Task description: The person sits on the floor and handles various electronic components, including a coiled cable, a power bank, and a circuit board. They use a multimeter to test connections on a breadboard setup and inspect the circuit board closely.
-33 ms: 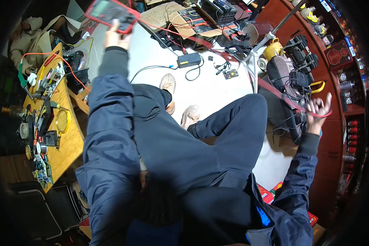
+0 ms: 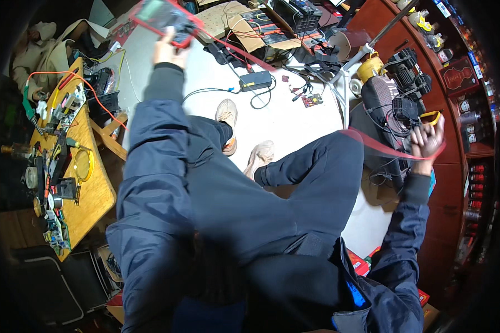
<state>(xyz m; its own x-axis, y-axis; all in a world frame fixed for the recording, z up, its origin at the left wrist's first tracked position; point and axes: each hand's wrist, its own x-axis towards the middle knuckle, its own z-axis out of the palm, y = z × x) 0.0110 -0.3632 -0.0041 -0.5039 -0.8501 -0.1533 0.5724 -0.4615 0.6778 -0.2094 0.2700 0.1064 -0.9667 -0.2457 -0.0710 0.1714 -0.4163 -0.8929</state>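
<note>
At the upper left, my left hand (image 2: 171,53) is closed round the lower end of a red-framed multimeter (image 2: 178,21) with a pale screen. The meter is slightly smeared and partly cut off by the upper edge. Far to the right, my right hand (image 2: 426,139) has its fingers curled in, with a red test lead (image 2: 386,149) looped round it. That lead sags toward my raised knee and is blurred. Another blurred red stretch runs down to the right from the meter. A black power adapter (image 2: 255,81) with a cable lies on the floor between them.
A wooden bench (image 2: 97,194) with tools, a magnifier and circuit boards stands at left. A small circuit board (image 2: 313,100) lies on the floor. Ahead are an open cardboard box (image 2: 249,34) and a metal stand (image 2: 340,83). Red shelving (image 2: 450,183) borders the right.
My left hand and the multimeter have shifted a little to the right. My right hand has moved up slightly, its fingers curling in further, and the red lead has swung.
</note>
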